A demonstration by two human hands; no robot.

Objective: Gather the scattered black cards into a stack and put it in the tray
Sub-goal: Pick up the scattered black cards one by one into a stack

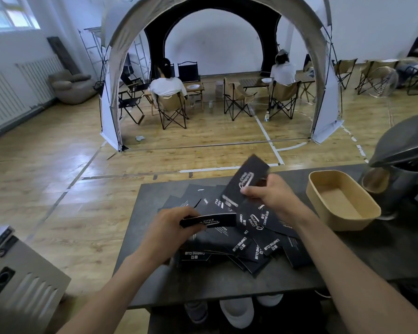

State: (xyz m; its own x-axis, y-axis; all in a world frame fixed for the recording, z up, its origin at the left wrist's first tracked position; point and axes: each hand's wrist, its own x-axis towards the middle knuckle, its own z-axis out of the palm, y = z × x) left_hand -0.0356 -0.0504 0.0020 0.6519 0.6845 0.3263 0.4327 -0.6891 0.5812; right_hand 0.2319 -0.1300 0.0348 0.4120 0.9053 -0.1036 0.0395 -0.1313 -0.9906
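- left hand (170,227): grip pinches a thin stack (209,220) of black cards above the desk (348,256);
- right hand (269,192): grip holds one raised card (245,180);
- scattered cards (249,244) overlap on the desk; tray (343,201) just right of them.

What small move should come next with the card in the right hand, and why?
Probably bring the lifted card in the right hand onto the small stack that the left hand grips. Many loose cards lie scattered on the table, and the tray holds none, so gathering is not done.
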